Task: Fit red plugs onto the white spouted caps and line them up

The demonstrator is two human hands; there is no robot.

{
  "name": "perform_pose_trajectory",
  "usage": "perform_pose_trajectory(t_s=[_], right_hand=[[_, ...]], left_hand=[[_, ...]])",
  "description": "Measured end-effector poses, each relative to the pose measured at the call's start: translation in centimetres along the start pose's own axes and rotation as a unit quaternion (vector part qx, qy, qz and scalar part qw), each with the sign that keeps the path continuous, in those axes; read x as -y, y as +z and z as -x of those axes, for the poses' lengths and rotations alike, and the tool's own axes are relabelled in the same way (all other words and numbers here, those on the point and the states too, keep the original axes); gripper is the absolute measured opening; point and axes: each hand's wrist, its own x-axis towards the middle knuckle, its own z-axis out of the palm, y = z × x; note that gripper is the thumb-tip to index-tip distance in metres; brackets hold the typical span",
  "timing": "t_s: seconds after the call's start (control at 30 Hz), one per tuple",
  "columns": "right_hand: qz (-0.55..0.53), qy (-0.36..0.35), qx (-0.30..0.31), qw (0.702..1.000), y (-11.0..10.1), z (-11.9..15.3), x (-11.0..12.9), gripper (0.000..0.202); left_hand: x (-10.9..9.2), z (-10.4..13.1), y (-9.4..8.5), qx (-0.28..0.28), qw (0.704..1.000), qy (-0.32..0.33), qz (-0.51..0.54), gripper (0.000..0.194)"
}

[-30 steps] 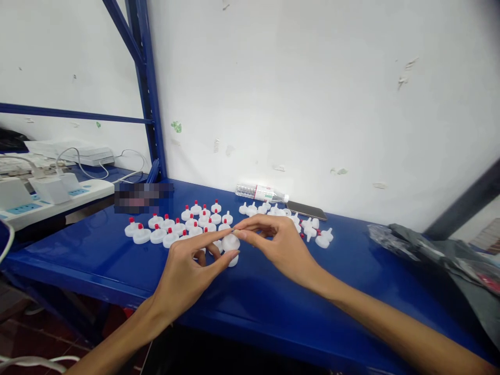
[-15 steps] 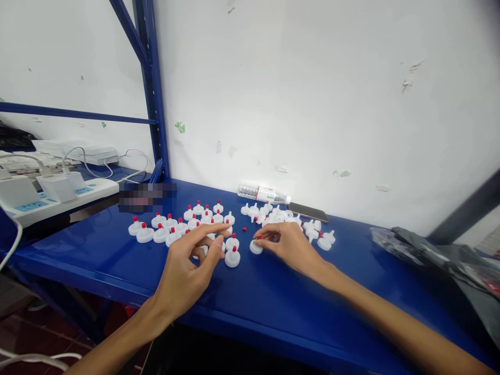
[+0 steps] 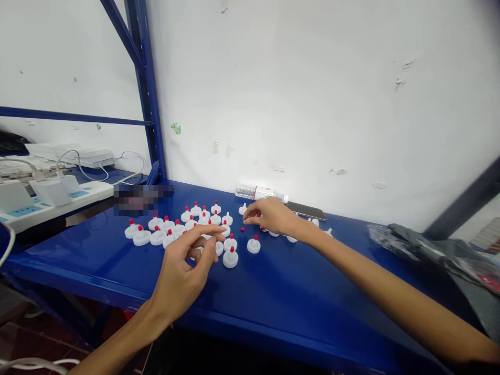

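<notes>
So my right hand is now off the front red-tipped cap it was on half a second ago, and over by the plain white caps further back. That front one stands upright on its own on the blue table, just right of the big red-tipped bunch. My right thumb and fingertips are bunched close together, near a lone white nozzle cap, but I can't tell if they've got hold of anything. My left hand is loosely curled at the near edge of the bunch, thumb and forefinger a bit apart, nothing visible between them. A loose red tip lies between the bunch and my right hand. Behind it all: a clear bottle on its side and a phone.
</notes>
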Motion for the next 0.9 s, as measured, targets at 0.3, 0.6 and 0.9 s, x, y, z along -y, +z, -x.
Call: perform_pose_trajectory(t_s=[0.3,0.6,0.9], right_hand=[[-0.028,-0.01,0.034,0.999,2.3,-2.1,-0.8,0.008],[-0.204,-0.017,-0.075,0.976,1.5,-3.8,0.0,0.015],[-0.238,-0.029,-0.108,0.965,4.6,-5.3,0.1,0.008]], left_hand=[[-0.1,0.0,-0.2,-0.003,1.0,-0.009,0.008,0.019],[0.1,-0.1,0.0,-0.003,1.0,-0.003,0.013,0.018],[0.3,0.0,-0.1,-0.003,1.0,0.006,0.016,0.017]])
